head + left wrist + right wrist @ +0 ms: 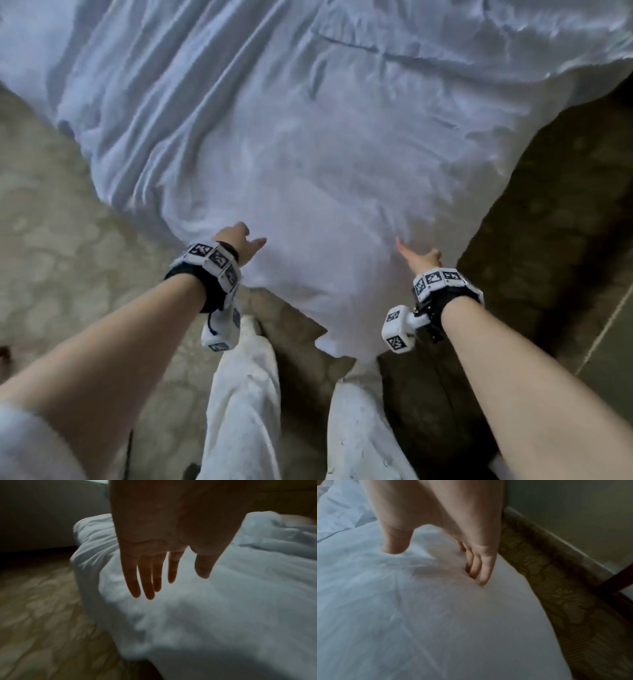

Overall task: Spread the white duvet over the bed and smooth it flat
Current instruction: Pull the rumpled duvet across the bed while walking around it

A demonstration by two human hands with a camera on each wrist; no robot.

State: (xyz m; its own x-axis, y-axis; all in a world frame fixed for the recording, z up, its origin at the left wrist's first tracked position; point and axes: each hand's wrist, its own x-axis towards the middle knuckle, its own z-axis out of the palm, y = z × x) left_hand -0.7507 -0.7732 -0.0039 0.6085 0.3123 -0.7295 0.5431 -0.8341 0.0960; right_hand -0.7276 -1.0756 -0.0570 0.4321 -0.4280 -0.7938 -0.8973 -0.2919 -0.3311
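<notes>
Duvet: the white duvet (pixel 308 120) lay over the bed and filled the far part of the scene. It was full of long folds on the far left. Its near corner hung down toward the floor between the two arms.
Floor: a patterned carpet (pixel 51 222) showed on the left and right of the bed, darker on the right.
Legs: white trousers (pixel 246 394) stood near the hanging corner.
Left hand: the left hand (pixel 154 545) was at the near left edge of the duvet. Its fingers (pixel 147 581) were straight and a little spread, holding nothing. I could not tell if they touched the cloth.
Right hand: the right hand (pixel 453 527) was on the near right part of the duvet. Its fingers (pixel 483 573) were straight, close together, and their tips pressed into the cloth, making a small dent. It held nothing.
Wrist bands: black bands with checkered white blocks (pixel 212 260) sat on both wrists.
</notes>
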